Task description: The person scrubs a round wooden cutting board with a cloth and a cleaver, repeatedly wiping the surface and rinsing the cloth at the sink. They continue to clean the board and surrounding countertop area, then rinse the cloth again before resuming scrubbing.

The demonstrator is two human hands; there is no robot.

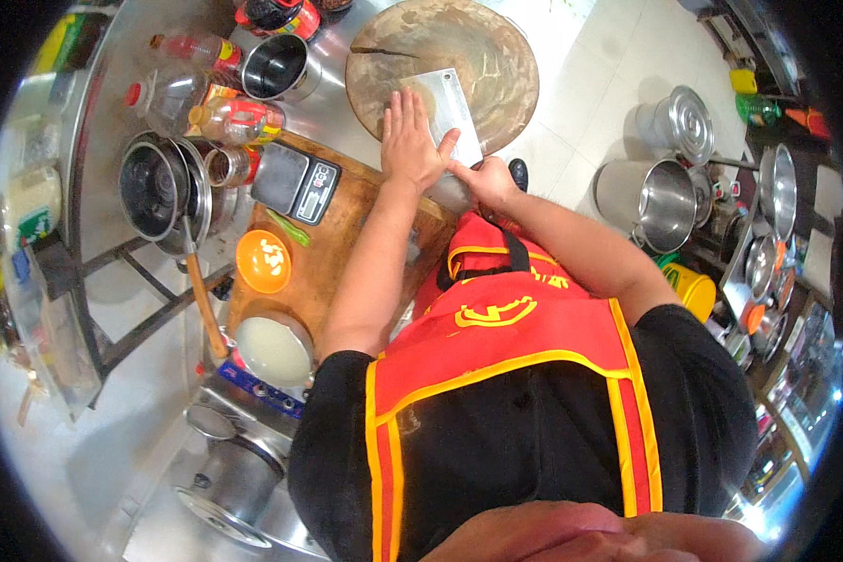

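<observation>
A wide cleaver blade [456,116] lies over a round wooden chopping block [499,49] that has a crack at its left side. My left hand [411,140] rests flat on the blade's left part, fingers extended and thumb out to the right. My right hand [488,181] is closed at the near end of the cleaver, around its handle, which the fingers mostly hide. Whatever lies beneath the blade is hidden. Left of my left forearm, an orange bowl [253,261] with white pieces, a green chili pepper [291,228] and a digital kitchen scale [296,181] rest on a wooden board [309,263].
Plastic bottles [235,119], a metal pot [281,67] and a dark pan [153,186] stand at the left. A bowl of pale liquid [274,351] is near my left elbow. On the right are a large steel pot [664,204] and a yellow bucket [692,291].
</observation>
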